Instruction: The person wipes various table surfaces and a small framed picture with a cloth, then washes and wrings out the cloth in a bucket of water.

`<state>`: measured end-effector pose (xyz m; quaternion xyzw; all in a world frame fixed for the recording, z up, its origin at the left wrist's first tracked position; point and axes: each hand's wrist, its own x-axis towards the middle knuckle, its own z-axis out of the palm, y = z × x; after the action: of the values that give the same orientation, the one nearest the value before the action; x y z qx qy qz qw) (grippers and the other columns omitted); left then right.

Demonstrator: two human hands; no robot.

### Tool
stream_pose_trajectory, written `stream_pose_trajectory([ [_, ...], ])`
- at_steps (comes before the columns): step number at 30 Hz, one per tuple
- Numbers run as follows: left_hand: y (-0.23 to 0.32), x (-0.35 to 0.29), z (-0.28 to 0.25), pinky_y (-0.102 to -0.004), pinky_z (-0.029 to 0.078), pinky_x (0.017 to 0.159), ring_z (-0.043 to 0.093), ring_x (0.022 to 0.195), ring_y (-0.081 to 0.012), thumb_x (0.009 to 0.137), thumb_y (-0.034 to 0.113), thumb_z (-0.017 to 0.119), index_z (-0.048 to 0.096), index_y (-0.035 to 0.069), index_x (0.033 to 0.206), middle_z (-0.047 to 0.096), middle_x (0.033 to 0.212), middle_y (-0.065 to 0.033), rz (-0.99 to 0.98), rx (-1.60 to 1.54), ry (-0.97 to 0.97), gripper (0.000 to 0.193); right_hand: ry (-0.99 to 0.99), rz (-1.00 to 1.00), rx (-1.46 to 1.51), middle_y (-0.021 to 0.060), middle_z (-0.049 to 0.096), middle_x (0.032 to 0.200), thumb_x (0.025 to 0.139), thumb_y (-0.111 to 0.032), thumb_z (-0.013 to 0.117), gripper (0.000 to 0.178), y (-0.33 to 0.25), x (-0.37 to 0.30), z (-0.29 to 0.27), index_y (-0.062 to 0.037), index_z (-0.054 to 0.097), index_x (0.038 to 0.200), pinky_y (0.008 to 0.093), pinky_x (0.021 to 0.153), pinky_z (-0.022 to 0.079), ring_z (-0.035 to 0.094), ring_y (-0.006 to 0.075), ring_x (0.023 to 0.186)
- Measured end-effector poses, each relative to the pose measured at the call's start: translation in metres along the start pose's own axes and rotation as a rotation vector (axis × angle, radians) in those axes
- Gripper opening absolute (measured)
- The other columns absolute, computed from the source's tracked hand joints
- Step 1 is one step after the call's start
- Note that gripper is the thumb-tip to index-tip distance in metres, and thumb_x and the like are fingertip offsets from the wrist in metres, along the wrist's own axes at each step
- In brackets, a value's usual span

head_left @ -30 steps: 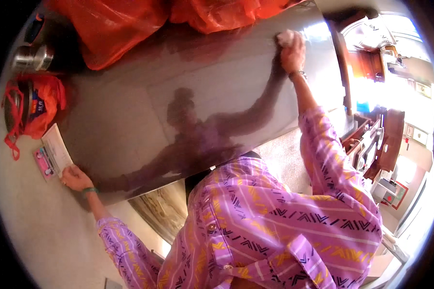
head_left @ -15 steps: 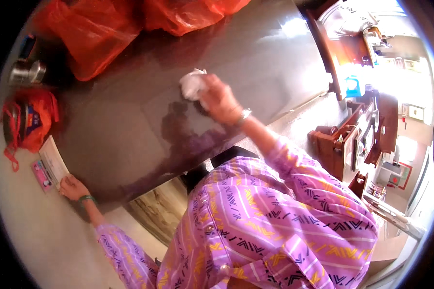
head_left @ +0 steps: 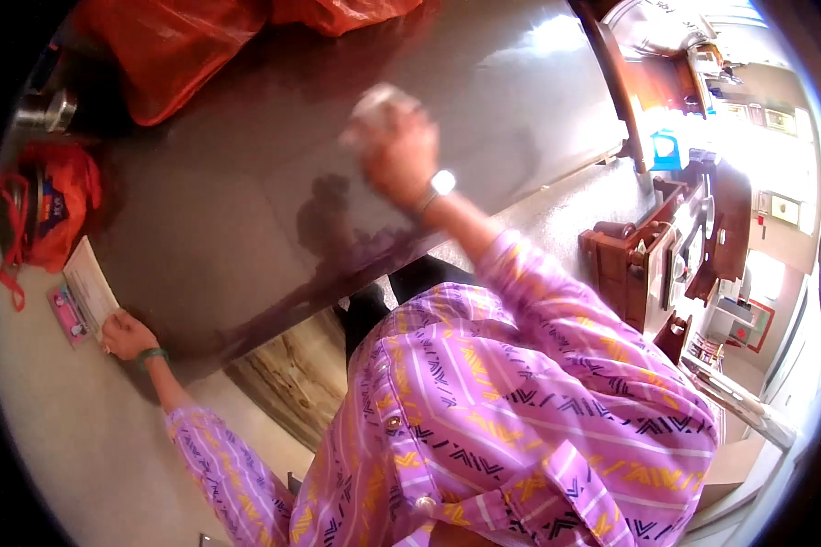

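Note:
My right hand point(head_left: 398, 157) is closed around a crumpled white cloth point(head_left: 380, 102) over the dark glossy tabletop point(head_left: 237, 219). Motion smears both the cloth and the fingers, so whether the cloth touches the surface is hard to see. At the table's left edge, my left hand point(head_left: 129, 335) has its fingers curled on the near end of a pale booklet point(head_left: 88, 276). Next to that booklet lies a small pink packet point(head_left: 70, 314).
Red plastic bags point(head_left: 178, 55) cover the far left of the table. A red drawstring bag point(head_left: 59, 196) and a metal container point(head_left: 57, 111) stand at the left. Wooden furniture point(head_left: 643, 283) and a blue object point(head_left: 666, 150) are off to the right.
My right hand has moved away from me across the tabletop with the cloth. My left hand stays at the booklet, and the whole view has shifted slightly.

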<state>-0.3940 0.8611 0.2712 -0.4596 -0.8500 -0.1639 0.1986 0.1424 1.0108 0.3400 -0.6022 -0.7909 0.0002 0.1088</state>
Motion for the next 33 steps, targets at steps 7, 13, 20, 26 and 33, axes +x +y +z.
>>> stream_pose_trajectory([
  [7, -0.019, -0.004, 0.006, -0.0405, 0.046, 0.073, 0.055, 0.084, -0.0296, 0.083, 0.031, 0.057, 0.062, 0.007, 0.091, 0.061, 0.087, -0.0109, 0.037, -0.004, -0.019, 0.026, -0.129, -0.563, 0.486, 0.0049, 0.05, 0.121, 0.068, -0.021, 0.06, 0.034, -0.123, -0.058, 0.004, -0.0309, 0.064, 0.101, 0.0395, 0.079, 0.043, 0.049, 0.0261, 0.104],
  [13, -0.001, 0.002, -0.006, -0.0416, 0.047, 0.068, 0.057, 0.079, -0.0288, 0.083, 0.035, 0.058, 0.064, 0.008, 0.086, 0.062, 0.077, -0.0096, 0.001, -0.005, 0.009, 0.027, 0.254, 0.026, -0.143, 0.0121, 0.055, 0.107, 0.072, -0.014, 0.058, 0.035, 0.154, -0.043, -0.011, -0.0179, 0.059, 0.107, 0.0403, 0.063, 0.047, 0.056, 0.0302, 0.081],
  [20, -0.007, 0.0, 0.002, -0.0431, 0.047, 0.066, 0.057, 0.078, -0.0286, 0.082, 0.037, 0.057, 0.063, 0.012, 0.086, 0.062, 0.079, -0.0079, 0.063, 0.13, 0.049, 0.027, 0.336, 0.36, -0.09, 0.0176, 0.058, 0.097, 0.074, -0.006, 0.055, 0.037, 0.157, -0.081, -0.015, -0.0132, 0.058, 0.11, 0.0425, 0.074, 0.047, 0.053, 0.0334, 0.095],
  [26, -0.003, 0.004, 0.013, -0.0435, 0.047, 0.064, 0.058, 0.075, -0.0282, 0.083, 0.038, 0.056, 0.063, 0.011, 0.087, 0.064, 0.082, -0.0074, -0.01, 0.037, 0.027, 0.028, -0.08, -0.39, 0.35, 0.0043, 0.051, 0.115, 0.065, -0.015, 0.063, 0.041, -0.066, -0.122, -0.018, -0.0297, 0.062, 0.103, 0.0407, 0.075, 0.045, 0.049, 0.0257, 0.107],
  [33, -0.012, 0.004, 0.002, -0.046, 0.044, 0.074, 0.055, 0.085, -0.0331, 0.082, 0.032, 0.055, 0.063, 0.009, 0.087, 0.063, 0.086, -0.0106, 0.014, 0.085, -0.026, 0.025, -0.086, -0.013, 0.083, 0.0118, 0.053, 0.114, 0.064, -0.016, 0.066, 0.047, 0.067, -0.054, -0.015, -0.0167, 0.06, 0.11, 0.0421, 0.078, 0.047, 0.054, 0.0326, 0.096],
])
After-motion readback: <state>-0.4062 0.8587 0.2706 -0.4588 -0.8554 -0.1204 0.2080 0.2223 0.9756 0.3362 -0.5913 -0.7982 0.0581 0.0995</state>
